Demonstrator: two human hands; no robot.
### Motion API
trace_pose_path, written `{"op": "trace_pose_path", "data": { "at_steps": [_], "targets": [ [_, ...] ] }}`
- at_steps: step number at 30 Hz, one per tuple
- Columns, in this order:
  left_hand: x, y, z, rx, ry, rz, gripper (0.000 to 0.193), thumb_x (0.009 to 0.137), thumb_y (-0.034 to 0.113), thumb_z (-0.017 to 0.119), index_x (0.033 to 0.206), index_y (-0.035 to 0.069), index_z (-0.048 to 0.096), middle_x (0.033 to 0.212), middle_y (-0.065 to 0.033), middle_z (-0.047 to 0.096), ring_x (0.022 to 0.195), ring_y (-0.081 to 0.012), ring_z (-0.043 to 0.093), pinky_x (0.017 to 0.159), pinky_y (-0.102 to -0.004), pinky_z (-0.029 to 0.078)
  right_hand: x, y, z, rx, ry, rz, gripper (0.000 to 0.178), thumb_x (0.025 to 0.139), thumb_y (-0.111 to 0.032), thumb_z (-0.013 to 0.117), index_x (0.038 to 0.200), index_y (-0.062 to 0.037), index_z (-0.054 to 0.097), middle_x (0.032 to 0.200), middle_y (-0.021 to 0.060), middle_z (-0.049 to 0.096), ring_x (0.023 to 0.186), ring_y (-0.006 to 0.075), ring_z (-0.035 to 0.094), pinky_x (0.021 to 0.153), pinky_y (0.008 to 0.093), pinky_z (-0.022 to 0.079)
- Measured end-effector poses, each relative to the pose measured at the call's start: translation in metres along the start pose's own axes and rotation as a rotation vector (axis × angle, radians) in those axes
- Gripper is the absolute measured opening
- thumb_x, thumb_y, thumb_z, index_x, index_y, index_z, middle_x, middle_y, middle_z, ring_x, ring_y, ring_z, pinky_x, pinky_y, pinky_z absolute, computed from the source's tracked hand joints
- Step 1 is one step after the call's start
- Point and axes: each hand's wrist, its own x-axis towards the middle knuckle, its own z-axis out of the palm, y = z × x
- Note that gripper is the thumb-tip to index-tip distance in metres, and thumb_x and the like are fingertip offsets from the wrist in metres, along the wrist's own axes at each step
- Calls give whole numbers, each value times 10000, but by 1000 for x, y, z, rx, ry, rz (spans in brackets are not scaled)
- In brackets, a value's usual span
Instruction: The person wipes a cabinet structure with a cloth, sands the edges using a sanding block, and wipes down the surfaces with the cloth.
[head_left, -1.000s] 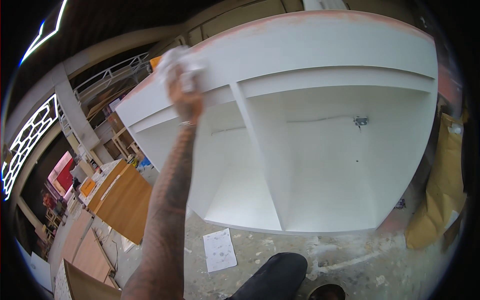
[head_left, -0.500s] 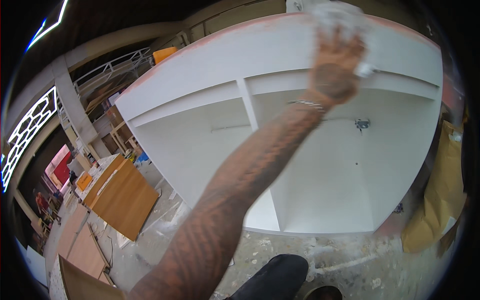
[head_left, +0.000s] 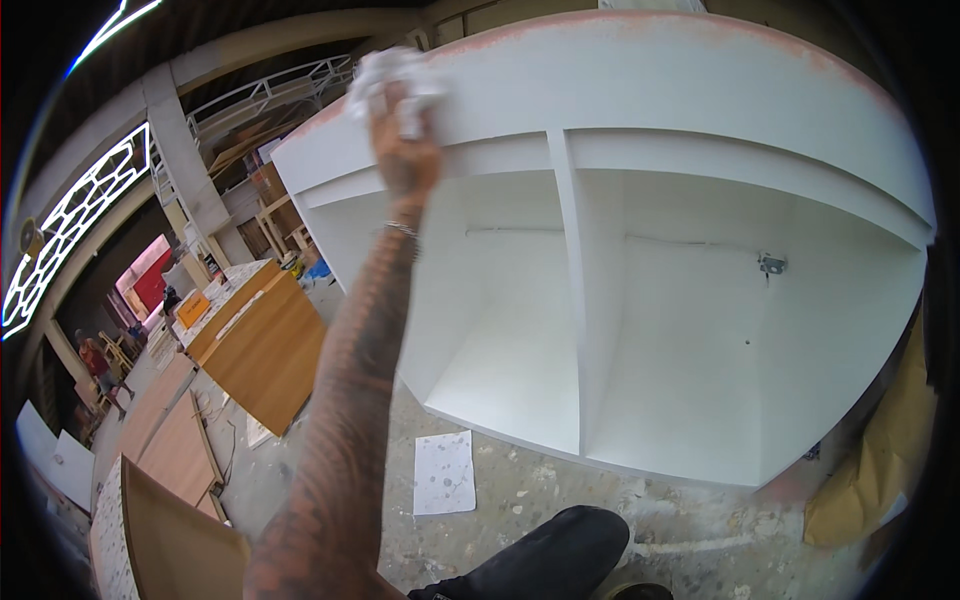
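My left hand (head_left: pixel 405 150) is at the upper left of the white cabinet (head_left: pixel 690 95), its fingers closed on a crumpled white cloth (head_left: pixel 392 75). The cloth lies against the upper front panel, near the panel's reddish-pink edge. Motion slightly blurs hand and cloth. Below the panel, a white upright divides two open compartments, and a thin cable runs along their back. A small grey electrical box (head_left: pixel 771 264) sits on the back of the right compartment. My right hand is out of view.
A wood-faced counter (head_left: pixel 265 345) stands at the left, with a curved panel (head_left: pixel 190 530) nearer. On the stained floor lies a speckled white sheet (head_left: pixel 444 473). Brown paper wrapping (head_left: pixel 870 470) stands at the right. Another person (head_left: pixel 97 365) is far off at the left.
My left hand has swept leftward along the upper panel with the cloth. The view has shifted too, and the speckled sheet on the floor now shows.
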Motion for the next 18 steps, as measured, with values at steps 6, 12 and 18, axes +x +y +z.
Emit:
{"op": "trace_pose_path", "data": {
  "at_steps": [6, 12, 18],
  "targets": [
    [26, -146, -61, 135, -20, -913, 539, 1019, 343, 476, 1451, 20, 488, 1226, -212, 689, 1155, -426, 639, 1007, -468, 481, 0, 1, 4, 5, -70, 5, 511, 881, -312, 763, 1233, 29, 619, 961, 136, 727, 948, 205, 657, 973, 338, 507],
    [18, -36, 13, 292, 104, -292, 593, 1002, 361, 547, 1493, 40, 461, 1473, -265, 499, 1399, -445, 407, 1161, -524, 321, -6, 6, 10, -4, -64, 51, 535, 878, -310, 777, 1248, 37, 608, 956, 132, 726, 947, 192, 651, 983, 323, 501],
    [24, 68, 37, -65, -156, 9, 569, 897, 236, 636, 1451, 128, 560, 1638, -87, 350, 1533, -418, 202, 1230, -634, 83, -22, 20, 11, 36, -20, 89, 559, 875, -308, 790, 1263, 44, 596, 950, 127, 724, 947, 178, 644, 994, 308, 494]
  ]
}}
